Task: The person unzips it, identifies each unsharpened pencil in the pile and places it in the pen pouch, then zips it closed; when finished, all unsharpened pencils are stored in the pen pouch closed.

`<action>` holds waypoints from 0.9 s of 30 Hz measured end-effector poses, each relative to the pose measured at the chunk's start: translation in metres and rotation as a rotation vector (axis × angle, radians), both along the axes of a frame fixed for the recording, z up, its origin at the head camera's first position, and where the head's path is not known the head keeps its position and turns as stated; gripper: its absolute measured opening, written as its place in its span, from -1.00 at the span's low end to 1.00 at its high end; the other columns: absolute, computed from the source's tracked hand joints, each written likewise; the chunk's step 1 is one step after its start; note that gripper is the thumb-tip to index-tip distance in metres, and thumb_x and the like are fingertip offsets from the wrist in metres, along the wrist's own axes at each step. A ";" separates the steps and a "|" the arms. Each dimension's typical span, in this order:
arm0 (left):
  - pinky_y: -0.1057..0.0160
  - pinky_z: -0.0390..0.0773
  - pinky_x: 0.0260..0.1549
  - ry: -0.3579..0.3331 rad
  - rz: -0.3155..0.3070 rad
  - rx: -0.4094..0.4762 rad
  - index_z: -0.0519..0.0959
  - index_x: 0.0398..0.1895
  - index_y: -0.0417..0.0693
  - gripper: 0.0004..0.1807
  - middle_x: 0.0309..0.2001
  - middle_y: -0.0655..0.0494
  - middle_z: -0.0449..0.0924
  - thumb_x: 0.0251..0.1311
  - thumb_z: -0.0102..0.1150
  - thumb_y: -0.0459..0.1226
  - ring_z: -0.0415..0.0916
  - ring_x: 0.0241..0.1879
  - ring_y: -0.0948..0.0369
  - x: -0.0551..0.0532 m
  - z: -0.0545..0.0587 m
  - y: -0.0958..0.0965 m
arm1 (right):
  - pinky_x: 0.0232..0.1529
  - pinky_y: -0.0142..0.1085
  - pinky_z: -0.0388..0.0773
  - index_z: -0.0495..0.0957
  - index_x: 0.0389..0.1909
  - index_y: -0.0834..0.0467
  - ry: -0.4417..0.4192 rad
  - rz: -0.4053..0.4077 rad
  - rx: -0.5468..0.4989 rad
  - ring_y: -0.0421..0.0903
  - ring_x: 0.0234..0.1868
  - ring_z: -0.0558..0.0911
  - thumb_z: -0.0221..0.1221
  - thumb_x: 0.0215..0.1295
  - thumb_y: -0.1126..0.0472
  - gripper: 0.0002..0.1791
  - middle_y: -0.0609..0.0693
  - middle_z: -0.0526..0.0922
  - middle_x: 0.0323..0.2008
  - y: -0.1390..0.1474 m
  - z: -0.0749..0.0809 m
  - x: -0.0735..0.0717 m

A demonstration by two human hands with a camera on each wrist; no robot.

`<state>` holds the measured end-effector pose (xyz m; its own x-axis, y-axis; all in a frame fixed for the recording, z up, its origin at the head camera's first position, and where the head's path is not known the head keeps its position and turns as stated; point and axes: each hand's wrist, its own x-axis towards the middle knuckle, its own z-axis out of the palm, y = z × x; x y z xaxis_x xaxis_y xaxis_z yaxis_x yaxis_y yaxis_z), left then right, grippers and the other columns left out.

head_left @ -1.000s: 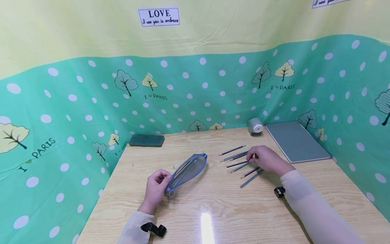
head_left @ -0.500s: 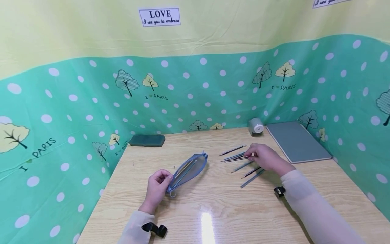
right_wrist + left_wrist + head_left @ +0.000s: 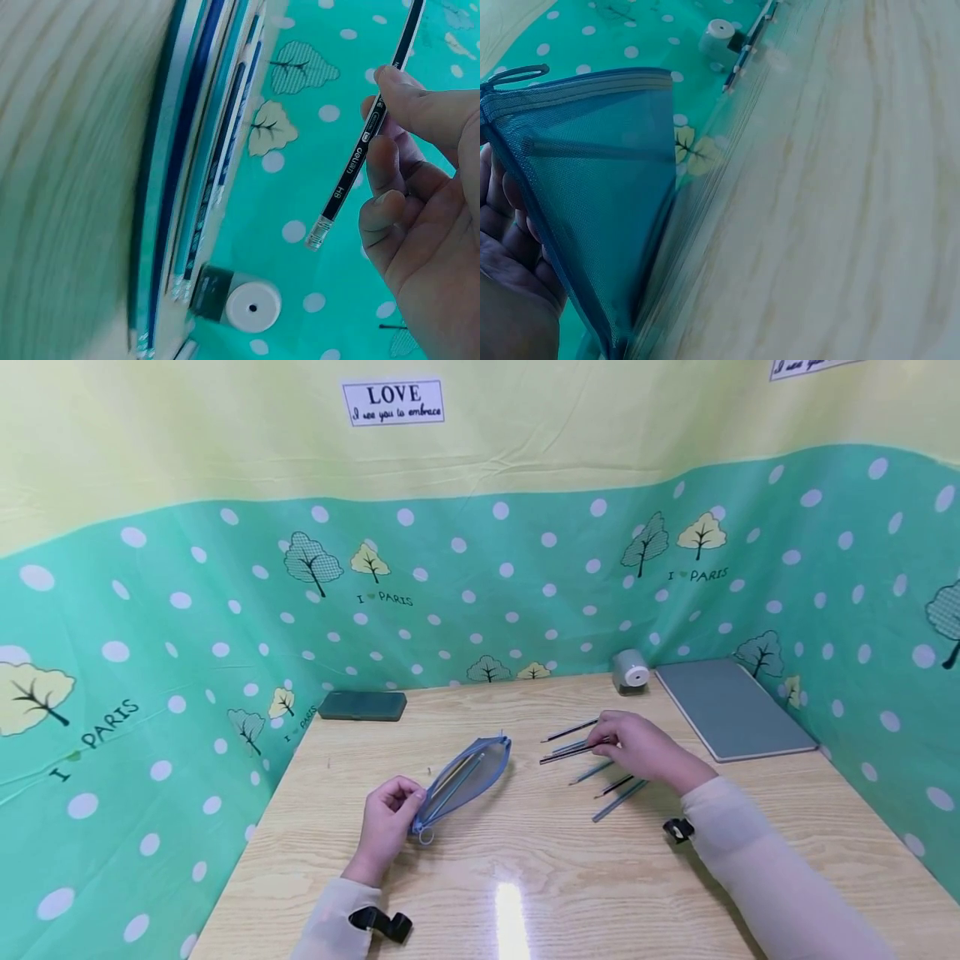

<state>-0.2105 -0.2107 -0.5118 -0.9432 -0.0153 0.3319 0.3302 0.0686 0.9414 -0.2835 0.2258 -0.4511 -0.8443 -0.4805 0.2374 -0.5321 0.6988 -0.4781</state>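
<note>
My left hand grips the near end of a blue mesh zip pencil pouch, whose mouth gapes with a couple of pencils inside. In the left wrist view the pouch's mesh side rises past the curled fingers, its zip along the top. Right of the pouch, my right hand pinches a black-and-white pencil between thumb and fingers. The right wrist view shows that pencil, marked HB, held apart from the others. Several more pencils lie on the table beneath and around the right hand.
At the back right stands a grey-white pencil sharpener with a dark base. Beside it lies a flat grey board. A dark green case sits at the back left. Patterned green cloth encloses the table's back and sides.
My right hand has picked a black-and-white pencil off the row and shifted slightly left with it, over the pencils behind. The left hand and pouch stay in place.
</note>
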 end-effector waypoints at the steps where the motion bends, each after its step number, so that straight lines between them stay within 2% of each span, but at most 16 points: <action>1: 0.40 0.49 -0.50 -0.003 -0.001 0.003 0.61 -0.33 -0.36 -0.94 -0.42 -0.11 0.63 0.34 0.25 -0.54 0.50 -0.51 0.29 0.000 0.000 0.000 | -0.21 -0.23 0.55 0.77 -0.20 -0.07 0.002 0.005 -0.001 -0.23 -0.27 0.53 0.40 0.33 0.31 -0.82 -0.26 0.56 -0.29 -0.002 0.001 0.001; 4: 0.40 0.50 -0.50 -0.009 -0.004 0.008 0.61 -0.33 -0.36 -0.94 -0.42 0.00 0.63 0.33 0.25 -0.53 0.50 -0.51 0.29 0.000 0.000 0.000 | -0.20 -0.22 0.56 0.76 -0.22 -0.10 0.014 0.019 -0.001 -0.23 -0.25 0.54 0.41 0.32 0.32 -0.80 -0.27 0.56 -0.29 -0.009 0.005 0.003; 12: 0.38 0.50 -0.50 0.006 -0.005 -0.014 0.61 -0.32 -0.34 -0.93 -0.41 -0.14 0.63 0.35 0.26 -0.50 0.50 -0.51 0.29 0.000 -0.001 -0.002 | -0.16 -0.19 0.60 0.75 -0.22 -0.12 0.051 0.071 -0.013 -0.24 -0.19 0.61 0.44 0.28 0.34 -0.75 -0.29 0.59 -0.27 -0.023 0.012 0.007; 21: 0.38 0.50 -0.49 0.004 -0.010 -0.021 0.61 -0.31 -0.34 -0.93 -0.42 0.05 0.63 0.35 0.27 -0.49 0.50 -0.51 0.29 0.000 0.000 -0.001 | -0.15 -0.23 0.61 0.73 -0.23 -0.13 0.075 0.101 -0.011 -0.26 -0.19 0.60 0.45 0.26 0.35 -0.73 -0.29 0.58 -0.25 -0.039 0.015 0.011; 27: 0.38 0.50 -0.50 0.005 -0.014 -0.012 0.60 -0.31 -0.35 -0.94 -0.42 -0.01 0.63 0.35 0.26 -0.50 0.50 -0.51 0.29 0.000 -0.001 -0.001 | -0.18 -0.24 0.61 0.75 -0.23 -0.11 0.093 0.131 -0.028 -0.26 -0.21 0.60 0.45 0.26 0.36 -0.74 -0.26 0.58 -0.25 -0.050 0.016 0.013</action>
<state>-0.2107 -0.2117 -0.5128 -0.9416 0.0018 0.3367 0.3359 0.0750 0.9389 -0.2702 0.1755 -0.4354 -0.7485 -0.5772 0.3265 -0.6607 0.6075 -0.4409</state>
